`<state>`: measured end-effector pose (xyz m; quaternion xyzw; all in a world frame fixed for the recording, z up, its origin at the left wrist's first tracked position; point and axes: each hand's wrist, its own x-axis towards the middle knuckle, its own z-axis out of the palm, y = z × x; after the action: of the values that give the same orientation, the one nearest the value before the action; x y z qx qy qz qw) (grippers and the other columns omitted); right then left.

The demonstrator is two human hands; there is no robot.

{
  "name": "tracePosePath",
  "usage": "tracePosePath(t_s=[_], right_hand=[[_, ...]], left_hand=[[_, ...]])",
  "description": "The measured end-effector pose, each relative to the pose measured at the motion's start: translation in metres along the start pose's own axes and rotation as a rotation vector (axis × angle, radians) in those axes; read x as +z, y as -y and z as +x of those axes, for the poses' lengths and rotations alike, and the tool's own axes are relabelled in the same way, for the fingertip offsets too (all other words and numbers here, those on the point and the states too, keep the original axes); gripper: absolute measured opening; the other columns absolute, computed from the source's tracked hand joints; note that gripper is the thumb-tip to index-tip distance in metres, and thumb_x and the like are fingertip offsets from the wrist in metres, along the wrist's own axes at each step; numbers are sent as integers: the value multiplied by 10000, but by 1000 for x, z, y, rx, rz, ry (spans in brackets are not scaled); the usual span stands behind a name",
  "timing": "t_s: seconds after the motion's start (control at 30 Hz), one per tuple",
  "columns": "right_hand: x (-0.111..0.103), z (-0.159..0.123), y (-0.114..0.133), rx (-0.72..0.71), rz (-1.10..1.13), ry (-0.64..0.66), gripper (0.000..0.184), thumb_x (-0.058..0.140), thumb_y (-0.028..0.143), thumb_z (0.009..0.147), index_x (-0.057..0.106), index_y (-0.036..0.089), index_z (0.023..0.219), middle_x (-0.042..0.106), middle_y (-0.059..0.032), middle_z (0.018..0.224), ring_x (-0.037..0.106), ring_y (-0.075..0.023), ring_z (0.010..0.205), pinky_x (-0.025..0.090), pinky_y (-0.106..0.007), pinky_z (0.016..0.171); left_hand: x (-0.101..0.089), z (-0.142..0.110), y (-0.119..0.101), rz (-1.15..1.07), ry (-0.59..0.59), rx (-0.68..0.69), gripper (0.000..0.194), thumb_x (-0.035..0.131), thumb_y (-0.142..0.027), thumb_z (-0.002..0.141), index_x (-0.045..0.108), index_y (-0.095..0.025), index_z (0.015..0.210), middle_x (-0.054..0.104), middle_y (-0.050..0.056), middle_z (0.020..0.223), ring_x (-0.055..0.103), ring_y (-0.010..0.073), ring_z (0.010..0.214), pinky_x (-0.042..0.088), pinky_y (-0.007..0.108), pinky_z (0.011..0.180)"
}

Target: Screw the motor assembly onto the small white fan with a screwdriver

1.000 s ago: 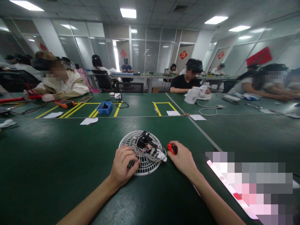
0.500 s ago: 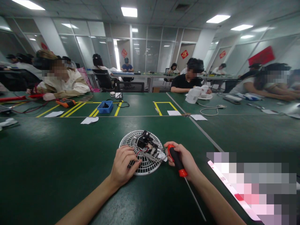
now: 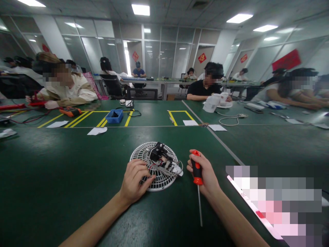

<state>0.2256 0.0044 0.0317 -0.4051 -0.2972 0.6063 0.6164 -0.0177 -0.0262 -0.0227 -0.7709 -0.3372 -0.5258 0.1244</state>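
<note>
A white round fan grille [image 3: 159, 186] lies on the green table in front of me. On top of it sits a fan motor assembly [image 3: 160, 154] with black and white parts, a grey cord and loose wires. My left hand [image 3: 135, 176] rests over the left side of the grille, fingers curled toward the thumb; what is between the fingertips is too small to make out. To the right of the grille, my right hand [image 3: 205, 169] grips a screwdriver [image 3: 197, 171] by its red and black handle. Its metal shaft points down toward me.
A blue bin [image 3: 114, 116] with dark pieces stands beyond the grille, near paper slips [image 3: 97, 131] and yellow tape outlines. A white fan part [image 3: 211, 104] is before a co-worker in black. A pink-edged, pixelated object [image 3: 257, 209] lies at the right.
My right hand has turned the screwdriver so its handle and shaft show, then shifted right and swung the shaft nearly straight toward me. My left hand and the grille stay put.
</note>
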Motion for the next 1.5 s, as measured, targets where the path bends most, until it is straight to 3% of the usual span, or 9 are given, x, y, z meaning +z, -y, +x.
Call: tracePosePath(t_s=[0.27,0.57,0.87,1.17,1.5], right_hand=[[-2,2,-7,28,65,-84,289,783,290,679,513,203,737,466,83,645,399,-53,468,350,-141,360],[-2,3,-10,-101,77,-270,374,788,435,716,502,234,851,539,74,777,560,-87,590,475,-177,456],[3,0,-9,-239,56,-271,556,842,267,546,475,257,964,593,76,915,610,-112,719,542,-240,623],[7,-7,-5,-327,33,-273,589,867,287,580,441,275,987,589,81,913,599,-122,800,534,-255,681],[6,-8,-6,-316,-39,-259,575,866,342,596,450,271,987,573,62,927,595,-135,793,516,-263,677]], left_hand=[[0,-1,0,-4,32,28,130,716,-222,865,588,-200,851,664,11,807,647,193,928,518,409,927],[0,1,-1,-18,34,56,123,729,-201,852,608,-188,869,672,9,810,636,181,908,518,386,922],[-3,4,-2,6,52,119,89,716,-209,870,672,-186,944,718,14,842,634,175,893,504,386,922],[-2,3,-3,10,67,98,149,699,-166,870,674,-198,1012,738,14,883,649,166,872,513,388,926],[0,0,0,3,47,82,133,761,-208,837,639,-194,886,711,-9,809,656,157,846,514,381,932]])
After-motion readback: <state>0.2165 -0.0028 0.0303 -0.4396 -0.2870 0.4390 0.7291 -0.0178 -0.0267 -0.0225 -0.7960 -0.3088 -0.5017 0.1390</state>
